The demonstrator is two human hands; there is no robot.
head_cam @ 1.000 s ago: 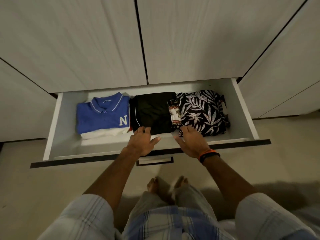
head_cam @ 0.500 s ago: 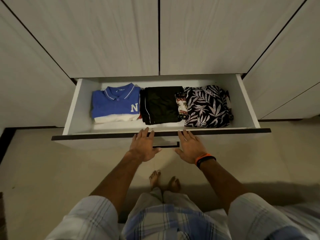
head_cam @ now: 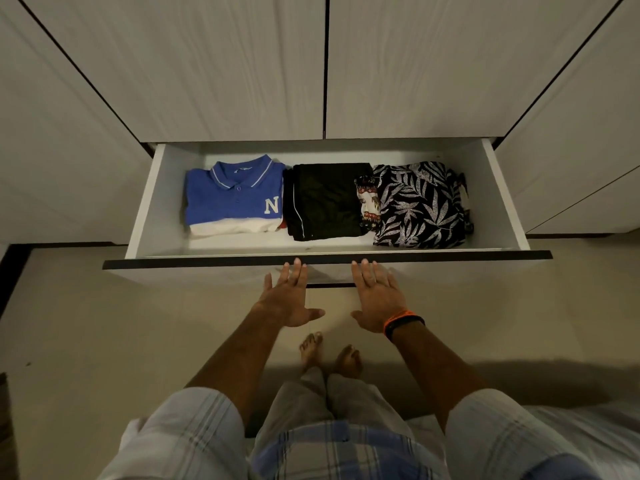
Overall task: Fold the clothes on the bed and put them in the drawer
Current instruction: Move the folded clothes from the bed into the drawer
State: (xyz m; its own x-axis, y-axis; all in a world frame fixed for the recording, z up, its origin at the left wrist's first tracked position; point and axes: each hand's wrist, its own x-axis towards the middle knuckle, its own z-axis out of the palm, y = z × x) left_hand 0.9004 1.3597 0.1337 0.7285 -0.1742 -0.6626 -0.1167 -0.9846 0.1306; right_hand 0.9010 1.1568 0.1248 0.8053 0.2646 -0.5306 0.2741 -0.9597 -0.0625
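2 flat hands (left hand, right hand) press drawer.

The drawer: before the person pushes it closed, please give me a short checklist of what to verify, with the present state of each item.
1. Both hands flat on the front panel: ok. The left hand and the right hand lie with straight fingers on the drawer front.
2. Fingers clear of the drawer's inside: ok. The fingertips end at the top edge.
3. Blue polo shirt folded and inside: ok.
4. Black garment folded and inside: ok.
5. Leaf-print garment inside: ok, but its right edge looks loose.
6. Clothes low enough to pass under the cabinet doors: cannot tell from this view.
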